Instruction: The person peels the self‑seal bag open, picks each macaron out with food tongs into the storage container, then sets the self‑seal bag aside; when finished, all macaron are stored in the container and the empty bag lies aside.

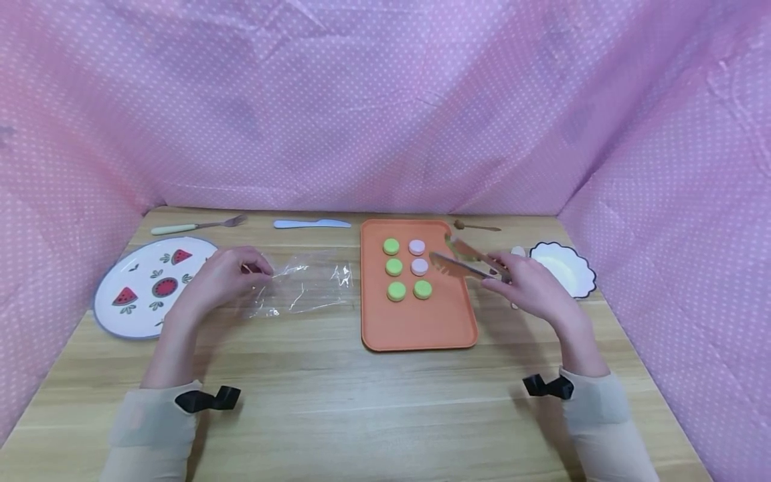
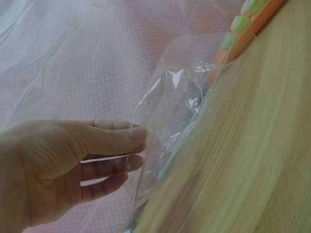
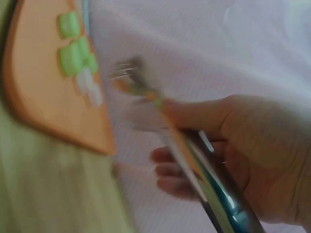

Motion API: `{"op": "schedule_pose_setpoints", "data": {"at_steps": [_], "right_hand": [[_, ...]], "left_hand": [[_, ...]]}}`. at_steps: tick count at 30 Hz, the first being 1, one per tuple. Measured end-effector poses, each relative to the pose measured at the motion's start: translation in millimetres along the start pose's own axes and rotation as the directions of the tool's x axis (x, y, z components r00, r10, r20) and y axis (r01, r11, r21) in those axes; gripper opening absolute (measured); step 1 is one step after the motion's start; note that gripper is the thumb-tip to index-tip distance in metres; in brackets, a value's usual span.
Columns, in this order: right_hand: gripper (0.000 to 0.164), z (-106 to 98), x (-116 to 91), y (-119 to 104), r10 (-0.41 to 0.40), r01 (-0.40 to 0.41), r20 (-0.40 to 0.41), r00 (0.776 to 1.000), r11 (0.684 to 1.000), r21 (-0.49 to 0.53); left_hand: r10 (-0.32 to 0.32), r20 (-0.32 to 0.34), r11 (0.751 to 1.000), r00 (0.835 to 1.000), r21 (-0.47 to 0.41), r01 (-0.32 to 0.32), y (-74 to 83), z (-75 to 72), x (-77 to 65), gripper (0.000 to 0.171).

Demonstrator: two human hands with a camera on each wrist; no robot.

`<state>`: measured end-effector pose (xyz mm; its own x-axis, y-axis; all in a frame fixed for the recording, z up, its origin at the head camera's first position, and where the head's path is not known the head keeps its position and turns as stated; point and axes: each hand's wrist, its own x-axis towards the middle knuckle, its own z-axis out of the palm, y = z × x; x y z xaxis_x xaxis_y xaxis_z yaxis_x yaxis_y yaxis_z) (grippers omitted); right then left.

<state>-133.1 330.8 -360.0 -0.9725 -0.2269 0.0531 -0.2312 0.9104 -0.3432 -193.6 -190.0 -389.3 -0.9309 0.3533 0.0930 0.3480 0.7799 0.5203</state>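
Observation:
My left hand (image 1: 225, 278) pinches the edge of a clear plastic bag (image 1: 313, 284) between thumb and fingers; the left wrist view shows the bag (image 2: 170, 102) spreading out from the fingertips. On the right, my right hand (image 1: 524, 284) grips metal tongs (image 1: 460, 264), their two arms spread apart over the right side of an orange tray (image 1: 415, 328). Several macarons sit on that tray in two columns, green ones (image 1: 394, 267) and two pale pink ones (image 1: 417, 247). In the right wrist view the tongs (image 3: 184, 150) are blurred, and I see no macaron between their tips.
A watermelon-patterned plate (image 1: 141, 318) lies at the left. Behind it is a fork (image 1: 199, 226), with a light blue knife (image 1: 312, 223) farther along. A small wooden dipper (image 1: 476, 226) lies behind the tray's right corner. A scalloped white dish (image 1: 563, 268) stands at the right.

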Motion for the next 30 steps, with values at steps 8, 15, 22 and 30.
{"op": "schedule_pose_setpoints", "data": {"at_steps": [8, 15, 22, 30], "right_hand": [[0.078, 17.4, 19.1, 27.0, 0.161, -0.15, -0.098, 0.982, 0.982, 0.113], [0.06, 37.8, 26.0, 37.9, 0.219, -0.207, -0.139, 0.966, 0.974, 0.098], [0.044, 53.9, 25.6, 37.2, 0.202, -0.2, -0.132, 0.971, 0.979, 0.025], [0.053, 61.3, 27.3, 29.8, 0.169, -0.171, -0.075, 0.983, 0.985, -0.012]], "left_hand": [[0.009, -0.001, 1.0, 1.0, -0.006, -0.009, 3.0, -0.8, 1.3, 0.008], [0.044, -0.015, 0.999, 0.999, -0.007, -0.044, 4.0, -0.6, 3.1, 0.008], [0.009, 0.02, 1.0, 1.0, -0.027, -0.009, 5.7, 1.8, 2.1, 0.007], [0.003, 0.025, 1.0, 1.0, -0.013, -0.003, 6.9, 3.7, -0.5, 0.006]]}}
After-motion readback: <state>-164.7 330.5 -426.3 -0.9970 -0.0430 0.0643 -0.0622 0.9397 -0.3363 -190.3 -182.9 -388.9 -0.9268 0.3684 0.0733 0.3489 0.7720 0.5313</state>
